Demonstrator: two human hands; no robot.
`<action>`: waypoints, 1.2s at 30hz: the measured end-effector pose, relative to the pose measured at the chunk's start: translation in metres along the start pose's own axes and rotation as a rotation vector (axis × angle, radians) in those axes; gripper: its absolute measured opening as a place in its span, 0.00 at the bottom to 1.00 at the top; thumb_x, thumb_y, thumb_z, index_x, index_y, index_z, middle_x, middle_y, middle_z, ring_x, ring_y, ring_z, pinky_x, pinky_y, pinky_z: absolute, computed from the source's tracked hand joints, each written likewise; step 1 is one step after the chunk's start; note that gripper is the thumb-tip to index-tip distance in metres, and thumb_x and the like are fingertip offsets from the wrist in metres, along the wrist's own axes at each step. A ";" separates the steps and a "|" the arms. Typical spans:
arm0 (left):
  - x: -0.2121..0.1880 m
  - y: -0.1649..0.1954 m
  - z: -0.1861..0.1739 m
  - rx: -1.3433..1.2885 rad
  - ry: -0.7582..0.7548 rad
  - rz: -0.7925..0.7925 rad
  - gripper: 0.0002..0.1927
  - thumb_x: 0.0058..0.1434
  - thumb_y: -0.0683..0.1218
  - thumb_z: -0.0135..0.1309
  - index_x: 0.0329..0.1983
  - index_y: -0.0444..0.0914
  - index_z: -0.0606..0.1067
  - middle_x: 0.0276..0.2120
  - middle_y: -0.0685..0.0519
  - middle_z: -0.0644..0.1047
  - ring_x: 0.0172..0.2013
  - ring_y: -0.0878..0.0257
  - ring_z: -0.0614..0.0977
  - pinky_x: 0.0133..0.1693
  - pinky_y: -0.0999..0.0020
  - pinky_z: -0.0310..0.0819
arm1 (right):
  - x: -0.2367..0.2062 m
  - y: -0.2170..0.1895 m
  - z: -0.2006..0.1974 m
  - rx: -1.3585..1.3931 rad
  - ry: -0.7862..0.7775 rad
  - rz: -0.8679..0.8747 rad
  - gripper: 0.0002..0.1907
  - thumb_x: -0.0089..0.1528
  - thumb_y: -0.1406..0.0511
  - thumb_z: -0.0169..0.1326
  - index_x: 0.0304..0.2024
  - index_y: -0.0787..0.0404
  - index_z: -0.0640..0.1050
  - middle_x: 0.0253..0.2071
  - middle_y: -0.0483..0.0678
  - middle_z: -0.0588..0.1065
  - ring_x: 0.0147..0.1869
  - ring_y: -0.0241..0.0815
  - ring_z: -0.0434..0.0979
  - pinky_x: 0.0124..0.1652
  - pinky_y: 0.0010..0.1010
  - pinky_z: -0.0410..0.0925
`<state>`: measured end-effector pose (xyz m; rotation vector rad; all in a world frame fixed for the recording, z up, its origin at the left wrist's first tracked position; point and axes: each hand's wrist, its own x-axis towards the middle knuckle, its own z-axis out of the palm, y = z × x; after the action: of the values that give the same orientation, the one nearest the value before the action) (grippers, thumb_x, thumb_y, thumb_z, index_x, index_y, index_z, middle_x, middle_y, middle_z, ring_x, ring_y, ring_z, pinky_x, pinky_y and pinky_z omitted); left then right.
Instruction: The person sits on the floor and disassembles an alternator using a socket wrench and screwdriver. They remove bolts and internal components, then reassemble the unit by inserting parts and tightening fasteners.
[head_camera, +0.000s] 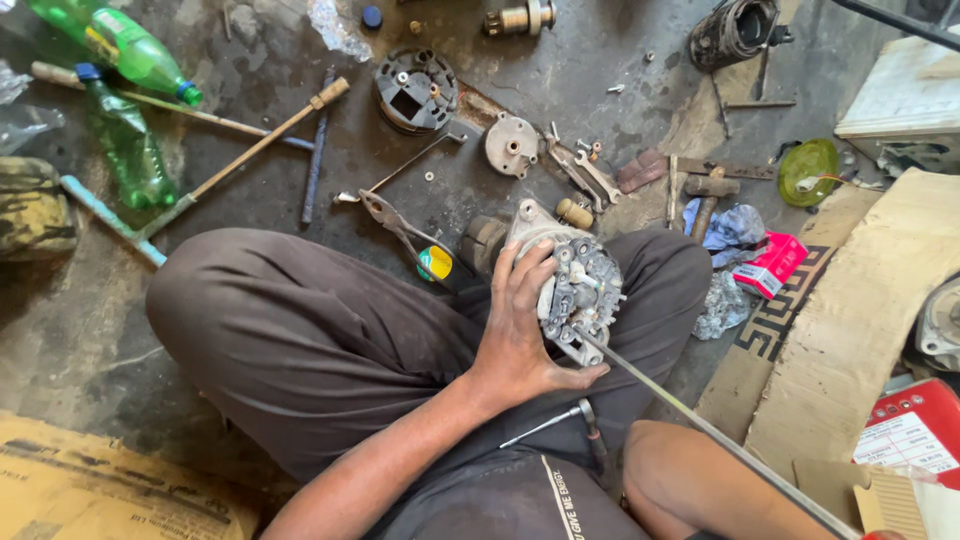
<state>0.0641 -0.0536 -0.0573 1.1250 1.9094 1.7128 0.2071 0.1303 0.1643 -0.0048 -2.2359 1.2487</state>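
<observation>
My left hand grips a grey alternator and holds it over my crossed legs, fingers on its left side and thumb underneath. The open rear end with its black rectifier parts faces up. A long thin metal rod runs from the bottom right corner up to the alternator's lower edge, its tip touching the housing. My right hand is out of frame; only a bare limb shows at the bottom. A small screwdriver-like tool lies on my lap.
On the dirty floor lie pliers, wrenches, a hammer, a black round cover, a grey round plate, green bottles, sticks, a red box and cardboard on the right.
</observation>
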 end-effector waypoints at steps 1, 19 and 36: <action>-0.001 0.000 0.000 0.005 -0.001 -0.006 0.69 0.36 0.59 0.78 0.75 0.41 0.48 0.73 0.39 0.57 0.75 0.33 0.53 0.76 0.38 0.46 | -0.001 0.001 0.000 0.003 -0.002 0.001 0.10 0.55 0.73 0.54 0.33 0.57 0.67 0.34 0.42 0.67 0.36 0.41 0.71 0.40 0.37 0.68; 0.004 0.007 -0.014 0.077 -0.055 0.023 0.68 0.40 0.65 0.76 0.76 0.39 0.49 0.73 0.40 0.57 0.75 0.35 0.54 0.76 0.41 0.46 | 0.022 -0.001 0.003 0.243 -0.174 -0.088 0.10 0.55 0.72 0.55 0.32 0.56 0.66 0.32 0.41 0.66 0.34 0.39 0.70 0.39 0.37 0.68; 0.014 0.015 -0.028 0.049 -0.043 0.035 0.48 0.58 0.55 0.66 0.75 0.37 0.56 0.71 0.41 0.65 0.73 0.38 0.61 0.74 0.46 0.50 | 0.018 -0.010 0.010 0.252 -0.165 -0.056 0.11 0.54 0.71 0.56 0.30 0.55 0.66 0.30 0.40 0.65 0.32 0.37 0.70 0.38 0.36 0.68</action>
<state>0.0408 -0.0627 -0.0335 1.2103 1.9259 1.6548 0.1902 0.1216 0.1767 0.2643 -2.1814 1.5390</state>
